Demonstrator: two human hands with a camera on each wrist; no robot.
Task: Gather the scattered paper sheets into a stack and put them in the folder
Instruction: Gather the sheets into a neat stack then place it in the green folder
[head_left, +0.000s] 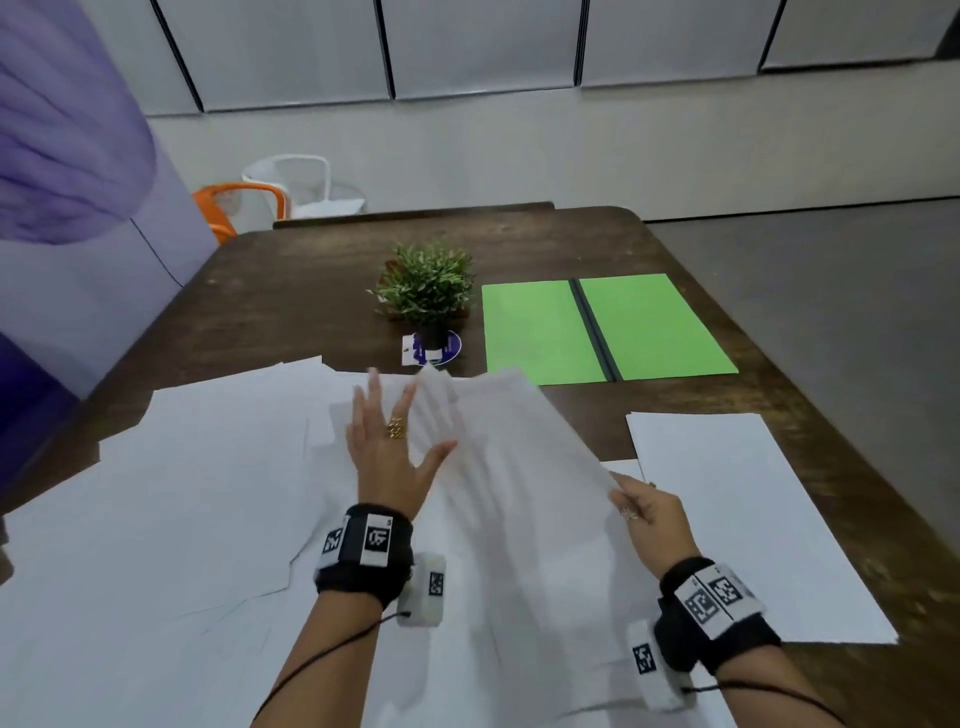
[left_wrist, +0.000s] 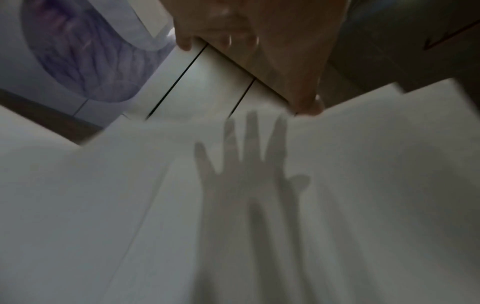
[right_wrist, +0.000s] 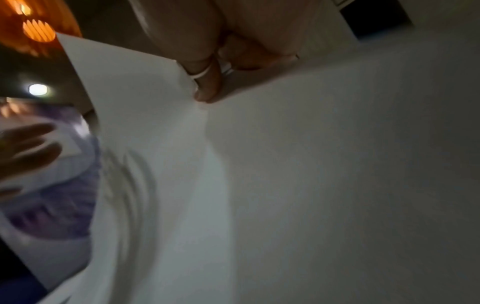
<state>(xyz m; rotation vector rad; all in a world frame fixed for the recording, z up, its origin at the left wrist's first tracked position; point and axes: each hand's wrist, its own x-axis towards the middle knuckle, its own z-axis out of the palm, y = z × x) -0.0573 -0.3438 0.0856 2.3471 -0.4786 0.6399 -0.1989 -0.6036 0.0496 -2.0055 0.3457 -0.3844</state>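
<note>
The gathering looks barely begun — the right hand (head_left: 649, 512) pinches one lifted sheet (head_left: 498, 457) by its edge, the left hand (head_left: 389, 447) hovers flat-fingered and empty, other sheets (head_left: 171, 493) lie spread on the table (head_left: 291, 291), and the green folder (head_left: 597, 327) waits open — nothing filed.

Dark wooden surface (head_left: 291, 291): loose white paper sheets (head_left: 171, 509) overlap across near left & centre. One separate white paper sheet (head_left: 737, 525) lies near right. Open green card folder (head_left: 649, 327) lies flat at far right, behind that sheet. Small potted green plant (head_left: 426, 286) stands just left of folder, behind the sheets
</note>
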